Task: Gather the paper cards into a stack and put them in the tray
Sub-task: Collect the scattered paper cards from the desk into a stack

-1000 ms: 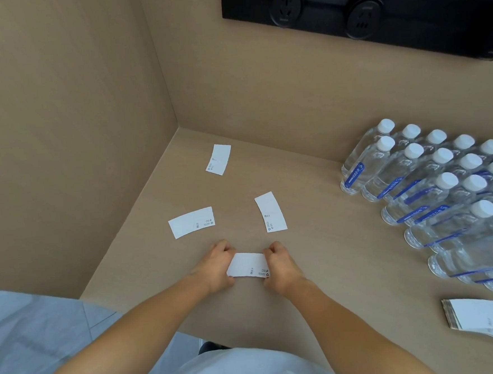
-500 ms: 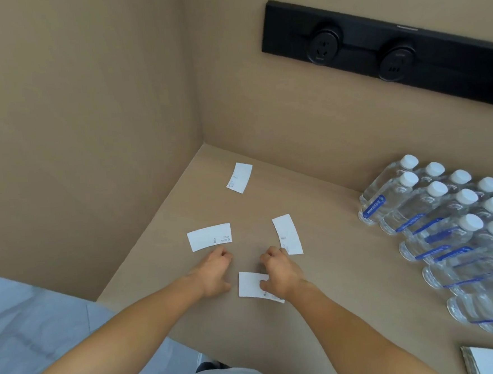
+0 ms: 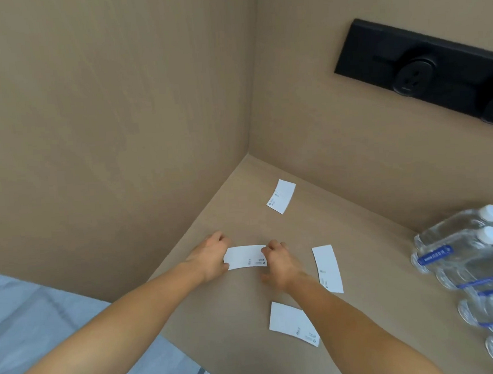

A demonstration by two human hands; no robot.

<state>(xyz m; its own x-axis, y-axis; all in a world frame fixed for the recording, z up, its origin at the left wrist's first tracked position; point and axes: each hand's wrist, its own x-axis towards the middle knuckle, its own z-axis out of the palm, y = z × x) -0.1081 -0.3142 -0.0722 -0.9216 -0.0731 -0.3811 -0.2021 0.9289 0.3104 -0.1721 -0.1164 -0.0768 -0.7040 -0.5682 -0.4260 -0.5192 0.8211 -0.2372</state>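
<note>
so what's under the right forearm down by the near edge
A paper card lies flat on the table there, its right part covered by the forearm, so that end cannot be seen. Both hands, left and right, pinch another card farther in.

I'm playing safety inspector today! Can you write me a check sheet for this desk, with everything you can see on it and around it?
Surface: tan wooden desk, set into a corner.
Job's things: four white paper cards. One is between both hands, one lies far back near the corner, one lies right of the right hand, one lies near, partly under the right forearm. No tray in view.
Clutter: water bottles with white caps, lying in rows at the right edge.
Hands: left hand and right hand each pinch an end of the same card with their fingers.
Cables: nothing seen.
Surroundings: tan walls; black socket strip on the back wall; pale floor on the left.
</note>
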